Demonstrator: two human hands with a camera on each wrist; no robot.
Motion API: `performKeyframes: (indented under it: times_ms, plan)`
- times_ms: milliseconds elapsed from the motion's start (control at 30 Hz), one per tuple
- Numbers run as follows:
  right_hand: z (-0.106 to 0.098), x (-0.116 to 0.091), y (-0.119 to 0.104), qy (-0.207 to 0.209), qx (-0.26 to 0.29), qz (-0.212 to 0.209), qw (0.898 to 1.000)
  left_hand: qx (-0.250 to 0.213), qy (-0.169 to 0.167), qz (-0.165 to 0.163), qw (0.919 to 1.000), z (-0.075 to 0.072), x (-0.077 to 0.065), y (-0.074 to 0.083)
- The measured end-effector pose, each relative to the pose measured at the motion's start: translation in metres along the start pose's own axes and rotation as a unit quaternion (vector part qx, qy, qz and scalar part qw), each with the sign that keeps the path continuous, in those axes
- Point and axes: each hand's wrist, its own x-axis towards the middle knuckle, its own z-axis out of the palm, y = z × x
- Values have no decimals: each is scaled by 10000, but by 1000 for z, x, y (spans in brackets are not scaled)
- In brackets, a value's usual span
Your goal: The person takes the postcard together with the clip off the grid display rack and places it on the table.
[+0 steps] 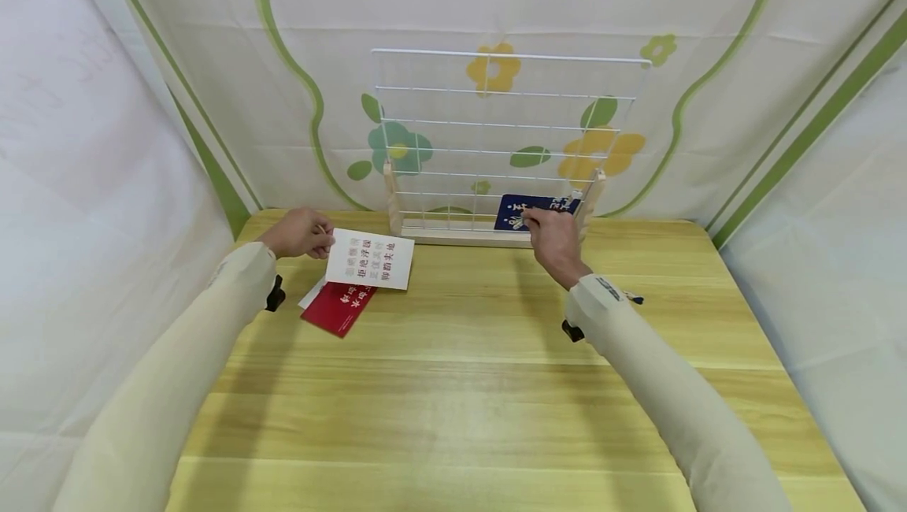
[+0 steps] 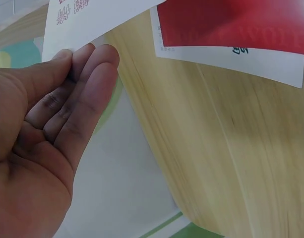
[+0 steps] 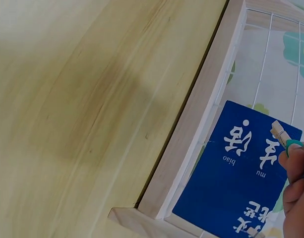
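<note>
Right of centre, blue card: "mu", "biao".
My right hand: pinches clothespin.
My left hand: pinches Chinese-lettered white card.

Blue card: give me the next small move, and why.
Probably settle the peg on the blue card and grid: the right hand pinches the peg, which overlaps the card near a corner, and the card lies against the grid.

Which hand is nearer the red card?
Left. Left hand, just beyond the red card, pinches a white card; the right hand, well right of both cards, pinches a clothespin.
</note>
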Motion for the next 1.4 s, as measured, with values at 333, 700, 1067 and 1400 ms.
performKeyframes:
  times_ms: [333,700,1067,1400]
  plan:
    - [-9,-15,21,5,35,243,9997,-90,-35,-112,9999,-1,-8,-10]
    - [-14,-36,52,164,-184,272,9993,-153,-97,-191,9997,1,-14,-22]
    - [-18,-54,77,215,-235,283,9991,-92,-209,-268,9994,4,-18,-28]
    - [-17,-63,96,64,-376,548,9978,-223,-278,-340,9988,10,-20,-37]
